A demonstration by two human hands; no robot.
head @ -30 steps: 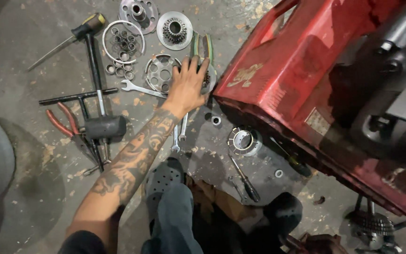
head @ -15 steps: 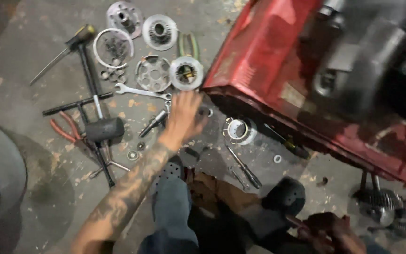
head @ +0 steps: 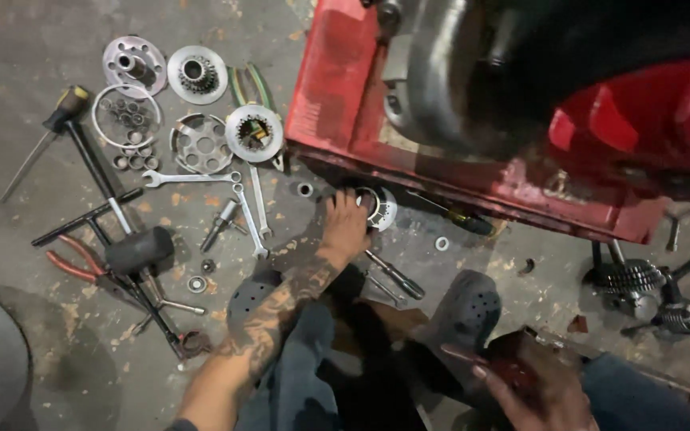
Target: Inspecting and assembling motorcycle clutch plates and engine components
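Observation:
My left hand (head: pixel 345 227), on a tattooed forearm, reaches down to the concrete floor and closes its fingers on a round silver metal part (head: pixel 380 209) just below the edge of the red machine body (head: pixel 473 172). My right hand (head: pixel 533 391) stays low at the bottom right by my knee, fingers curled around a dark red object (head: pixel 513 365) that is blurred. A black-handled screwdriver (head: pixel 397 277) lies on the floor just right of my left wrist.
Left of my hand lie two wrenches (head: pixel 193 177), a black mallet (head: pixel 139 249), red-handled pliers (head: pixel 73 263), a ring of rollers (head: pixel 125 116) and several round discs (head: pixel 254 132). A gear cluster (head: pixel 632 279) sits at the right. My grey clogs (head: pixel 473 307) stand below.
My left hand has drawn back from the discs at the upper left and moved right and nearer to me, onto the round silver part. The view has shifted right.

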